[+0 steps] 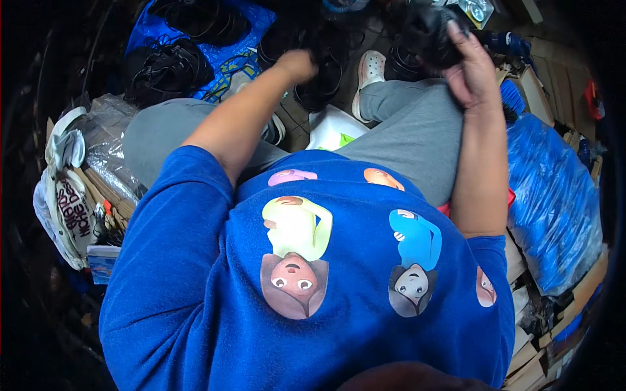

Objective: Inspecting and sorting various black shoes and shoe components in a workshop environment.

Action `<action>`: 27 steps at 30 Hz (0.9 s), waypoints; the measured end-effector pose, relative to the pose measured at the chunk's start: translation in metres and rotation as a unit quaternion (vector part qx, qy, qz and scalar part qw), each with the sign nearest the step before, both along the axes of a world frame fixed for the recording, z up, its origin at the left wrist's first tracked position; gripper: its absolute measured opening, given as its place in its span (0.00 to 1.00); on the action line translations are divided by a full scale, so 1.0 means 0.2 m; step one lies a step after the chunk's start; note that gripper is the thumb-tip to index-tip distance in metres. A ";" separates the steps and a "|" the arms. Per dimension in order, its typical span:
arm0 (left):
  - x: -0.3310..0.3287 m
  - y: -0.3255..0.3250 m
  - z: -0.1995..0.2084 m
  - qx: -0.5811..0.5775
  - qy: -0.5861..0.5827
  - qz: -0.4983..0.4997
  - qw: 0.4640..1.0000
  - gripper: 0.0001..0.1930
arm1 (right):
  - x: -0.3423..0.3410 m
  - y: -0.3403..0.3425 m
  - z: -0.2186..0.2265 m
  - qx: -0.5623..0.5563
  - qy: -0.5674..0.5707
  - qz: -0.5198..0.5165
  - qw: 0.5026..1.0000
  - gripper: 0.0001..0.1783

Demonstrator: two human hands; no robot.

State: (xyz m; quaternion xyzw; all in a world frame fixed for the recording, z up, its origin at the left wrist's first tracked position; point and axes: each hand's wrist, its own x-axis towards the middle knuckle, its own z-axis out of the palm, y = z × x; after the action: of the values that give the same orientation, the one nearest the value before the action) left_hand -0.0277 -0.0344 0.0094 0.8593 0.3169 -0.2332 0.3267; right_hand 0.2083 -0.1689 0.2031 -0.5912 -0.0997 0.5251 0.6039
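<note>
Up at the top right, my right hand [473,72] is closed round the side of a rounded black thing [433,39], blurred and too dark to tell its kind. My left hand [298,65] hangs above the floor between my knees with its fingers curled in. What those fingers hold, if anything, is hidden. Just beside and beneath that hand lie dark, rounded black items [319,85], crowded together. More black items with thin cords or straps [169,68] rest at the left on a blue plastic sheet [140,29].
A white container [326,127] with something bright green in it stands between my legs. Clear plastic wrap [111,140] and a white printed bag [65,195] lie at my left. Blue plastic sacking [551,202], cardboard [574,293] and a blue brush [512,98] are at my right.
</note>
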 end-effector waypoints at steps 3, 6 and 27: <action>-0.11 -0.21 -0.28 -0.104 0.140 -0.257 0.950 0.20 | 0.08 0.01 -0.03 0.052 0.020 -0.015 0.998 0.18; -0.23 -0.30 -0.45 -0.074 0.168 -0.325 0.928 0.22 | 0.09 0.03 -0.04 0.020 0.001 -0.034 0.999 0.18; -0.05 0.12 0.79 -0.275 -0.088 0.088 0.953 0.19 | 0.16 0.00 0.00 -0.029 -0.030 -0.098 0.994 0.20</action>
State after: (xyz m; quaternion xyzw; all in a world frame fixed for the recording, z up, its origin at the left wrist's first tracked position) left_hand -0.0368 -0.0100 0.1678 0.7221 0.2851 -0.2045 0.5962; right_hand 0.2396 -0.1684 0.2031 -0.6311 -0.0438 0.4483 0.6315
